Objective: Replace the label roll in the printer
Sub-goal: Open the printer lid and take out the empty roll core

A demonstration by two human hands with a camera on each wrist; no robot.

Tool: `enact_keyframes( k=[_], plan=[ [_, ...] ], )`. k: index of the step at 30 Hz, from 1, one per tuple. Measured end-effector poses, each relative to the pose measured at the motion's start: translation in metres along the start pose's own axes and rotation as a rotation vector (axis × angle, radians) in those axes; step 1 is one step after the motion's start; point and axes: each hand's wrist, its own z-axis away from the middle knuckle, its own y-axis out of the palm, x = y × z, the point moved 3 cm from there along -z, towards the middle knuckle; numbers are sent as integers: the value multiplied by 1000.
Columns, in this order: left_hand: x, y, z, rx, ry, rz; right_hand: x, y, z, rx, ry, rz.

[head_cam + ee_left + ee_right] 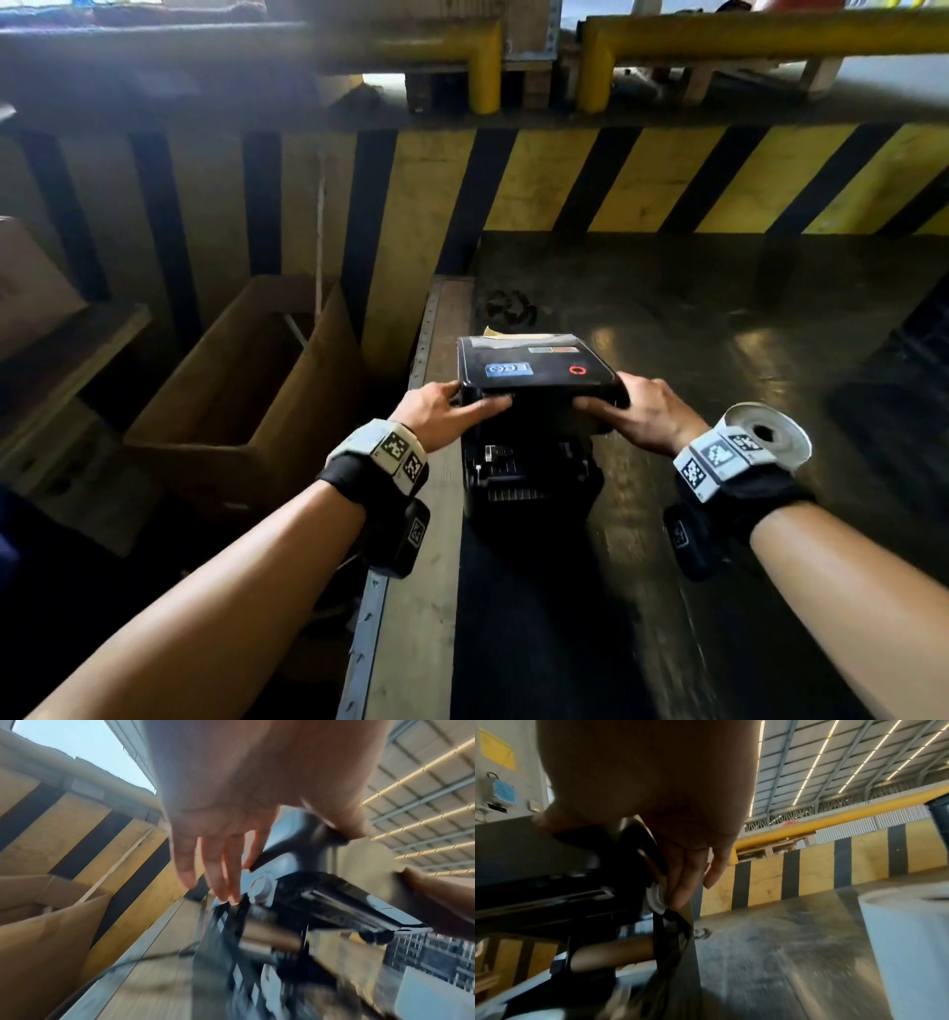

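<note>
A black label printer (pixel 529 483) stands on the dark table (pixel 719 334) with its lid (pixel 534 367) lifted. My left hand (pixel 447 408) grips the lid's front left corner, and my right hand (pixel 631 411) grips the front right corner. In the left wrist view my left hand (pixel 218 841) has its fingers under the lid (pixel 295 841) and the thumb on top. A brown, bare cardboard core (pixel 613 953) lies across the holders inside the printer, below my right hand (pixel 680 862). A full white label roll (pixel 770 434) stands on end on the table just right of my right wrist.
An open cardboard box (pixel 246 401) sits on the floor left of the table. A yellow and black striped wall (pixel 616 180) runs behind. The table's pale left edge strip (pixel 411 565) lies beside the printer. A small dark tangle (pixel 506 308) lies behind the printer.
</note>
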Motion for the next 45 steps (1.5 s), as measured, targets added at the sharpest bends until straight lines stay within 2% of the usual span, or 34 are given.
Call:
enact_keyframes(
  k=[3,6,10,14,18,24,27,29,31,34,37,40,45],
  plan=[
    [-18,-19,-10,-90,-17,80,19,-20,-20,-75,20,92],
    [-36,-26,-13,-263,19,117,32,-32,-41,-209,65,114],
    [-47,-41,-32,-354,42,78,46,-36,-65,-337,150,12],
    [-51,-58,-62,-422,58,73,52,-36,-82,-387,40,-55],
    [-53,-58,-81,-447,32,74,48,-32,-100,-402,-79,-75],
    [-47,-54,-98,-432,34,151,40,-28,-118,-340,-98,-108],
    [-43,-48,-94,-379,49,167,35,-25,-111,-341,-104,-170],
    [-29,-38,-89,-312,19,169,22,-17,-100,-360,-56,-226],
    [-8,-23,-83,-235,-42,147,2,-1,-87,-317,20,-253],
    [20,3,-74,-125,-56,17,-22,34,-69,-49,107,-151],
    [33,28,-69,-8,-16,-68,-30,61,-60,153,93,-30],
    [36,45,-71,46,2,-119,-27,74,-62,213,72,26],
    [30,56,-75,-21,18,-157,-23,86,-67,194,99,113]
  ],
)
